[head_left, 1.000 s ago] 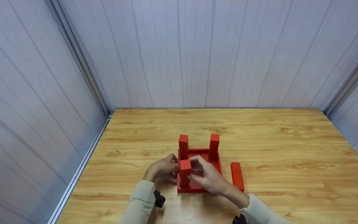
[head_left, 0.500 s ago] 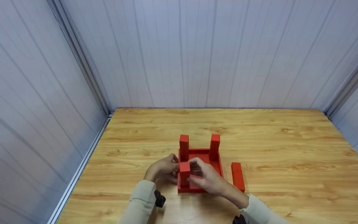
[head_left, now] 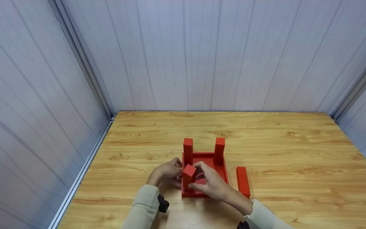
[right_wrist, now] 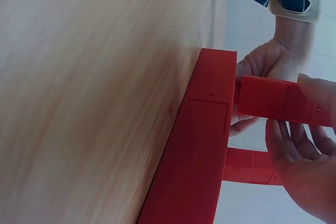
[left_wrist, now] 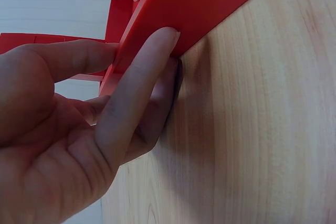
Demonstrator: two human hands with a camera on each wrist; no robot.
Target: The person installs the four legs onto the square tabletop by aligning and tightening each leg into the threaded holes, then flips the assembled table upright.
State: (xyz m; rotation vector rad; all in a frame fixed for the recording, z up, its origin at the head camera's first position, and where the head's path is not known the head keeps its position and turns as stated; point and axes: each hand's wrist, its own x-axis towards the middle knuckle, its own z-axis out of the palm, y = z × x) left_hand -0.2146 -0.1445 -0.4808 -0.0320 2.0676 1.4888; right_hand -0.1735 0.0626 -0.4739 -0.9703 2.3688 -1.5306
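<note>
A shallow red tray-like base (head_left: 203, 154) with raised walls lies on the table in front of me. My left hand (head_left: 167, 171) holds its left wall, a finger pressed on the outer side and another at the rim, as the left wrist view shows. With thumb and fingers, my right hand (head_left: 213, 183) grips an upright red square leg (right_wrist: 270, 99) at the base's near-left corner. The leg's top looks twisted relative to the walls, and its foot is at the corner. Two similar legs, one far left (head_left: 187, 149) and one far right (head_left: 219, 149), stand in the back corners.
Just right of the base, another red leg (head_left: 242, 180) lies flat on the wooden table (head_left: 297, 152). Pale panel walls (head_left: 202, 57) enclose the table at the back and sides. Dark wrist straps (head_left: 163, 203) sit at the sleeves.
The near-left leg has turned about its upright axis in my right hand, so a corner of its top now points toward me. My left hand stays at the base's left wall.
</note>
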